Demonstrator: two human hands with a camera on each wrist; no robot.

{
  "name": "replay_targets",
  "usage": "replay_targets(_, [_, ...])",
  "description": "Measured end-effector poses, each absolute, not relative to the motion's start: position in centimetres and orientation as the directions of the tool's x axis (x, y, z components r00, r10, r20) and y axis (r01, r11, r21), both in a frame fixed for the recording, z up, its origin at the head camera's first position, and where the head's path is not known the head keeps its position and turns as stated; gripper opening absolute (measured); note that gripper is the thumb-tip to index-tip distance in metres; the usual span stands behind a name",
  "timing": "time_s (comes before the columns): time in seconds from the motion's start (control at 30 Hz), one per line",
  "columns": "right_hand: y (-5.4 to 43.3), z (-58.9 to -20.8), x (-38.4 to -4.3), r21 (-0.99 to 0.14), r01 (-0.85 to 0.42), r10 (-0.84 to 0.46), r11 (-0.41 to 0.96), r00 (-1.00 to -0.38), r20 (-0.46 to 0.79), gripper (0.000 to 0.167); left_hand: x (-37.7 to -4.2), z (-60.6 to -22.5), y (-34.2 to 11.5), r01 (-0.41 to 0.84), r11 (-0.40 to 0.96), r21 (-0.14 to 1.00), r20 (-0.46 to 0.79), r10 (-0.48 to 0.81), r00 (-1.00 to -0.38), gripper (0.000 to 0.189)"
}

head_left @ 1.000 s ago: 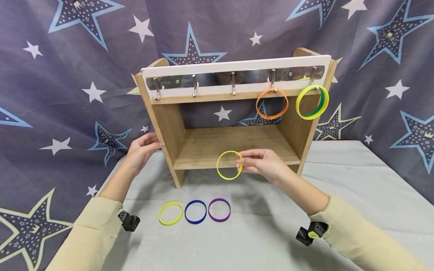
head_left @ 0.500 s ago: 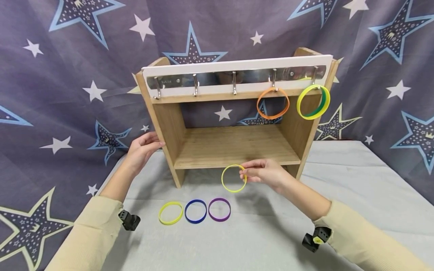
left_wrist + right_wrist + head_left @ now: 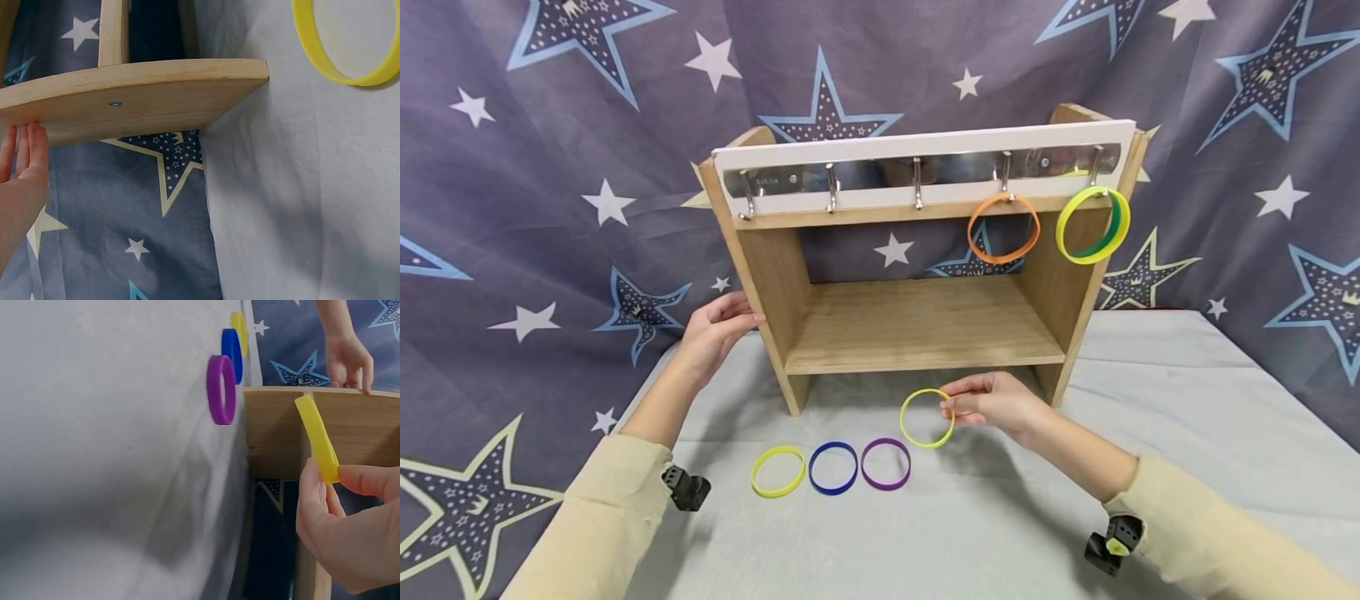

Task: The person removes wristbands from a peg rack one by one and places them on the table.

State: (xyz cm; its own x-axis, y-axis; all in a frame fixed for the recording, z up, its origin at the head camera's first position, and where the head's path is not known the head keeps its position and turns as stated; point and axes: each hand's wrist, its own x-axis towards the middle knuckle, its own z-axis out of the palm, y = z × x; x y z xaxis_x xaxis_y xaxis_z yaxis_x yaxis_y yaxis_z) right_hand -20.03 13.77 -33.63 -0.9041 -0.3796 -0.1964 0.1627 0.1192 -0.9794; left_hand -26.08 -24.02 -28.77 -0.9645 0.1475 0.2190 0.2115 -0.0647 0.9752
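My right hand (image 3: 996,406) pinches a yellow wristband (image 3: 907,427) by its right side, between thumb and fingers, in front of the shelf's lower board. The right wrist view shows this yellow band (image 3: 317,439) edge-on above the fingertips. With straight fingers, my left hand (image 3: 718,333) touches the outer left side of the wooden shelf (image 3: 917,321); the left wrist view shows those fingers (image 3: 39,150) against the side panel. On the cloth lie a second yellow wristband (image 3: 758,483), a blue wristband (image 3: 832,492) and a purple wristband (image 3: 886,486) in a row.
A metal hook rail (image 3: 880,175) on a white board runs along the shelf's top. An orange wristband (image 3: 972,242) hangs from one hook; a yellow band (image 3: 1063,237) and a green band (image 3: 1105,242) share the rightmost hook. A star-patterned curtain (image 3: 535,250) stands behind.
My right hand has moved down and slightly right with the pinched yellow wristband, from in front of the lower board toward the cloth. The left hand stays against the shelf's side.
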Motion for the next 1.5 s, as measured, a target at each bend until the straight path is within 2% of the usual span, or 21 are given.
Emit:
replay_targets(0.3, [14.2, -34.9, -19.7, -0.970, 0.191, -0.367, 0.153, -0.900, -0.235, 0.043, -26.2, -28.6, -24.0, 0.222, -0.075, 0.972, 0.231, 0.150, -0.961, 0.020])
replay_targets(0.53, [14.2, -36.4, -19.5, -0.953, 0.229, -0.349, 0.201, -0.892, -0.288, 0.038, -26.3, -28.7, -24.0, 0.212, -0.076, 0.974, 0.221, 0.147, -0.964, 0.021])
replay_targets(0.93, [14.4, -37.7, -19.4, -0.943, 0.211, -0.353, 0.256, -0.888, -0.295, 0.031, -26.3, -28.6, -24.0, 0.212, -0.061, 0.975, 0.219, 0.146, -0.965, 0.020])
replay_targets(1.27, [14.5, -37.1, -19.2, -0.910, 0.095, -0.339, 0.403, -0.909, -0.245, 0.029, -26.2, -28.7, -24.0, 0.205, -0.061, 0.977, 0.212, 0.143, -0.967, 0.020])
replay_targets(1.5, [15.3, -35.8, -19.3, -0.896, 0.048, -0.346, 0.440, -0.912, -0.219, 0.032, -26.0, -28.7, -24.0, 0.192, -0.044, 0.981, 0.196, 0.133, -0.972, 0.023])
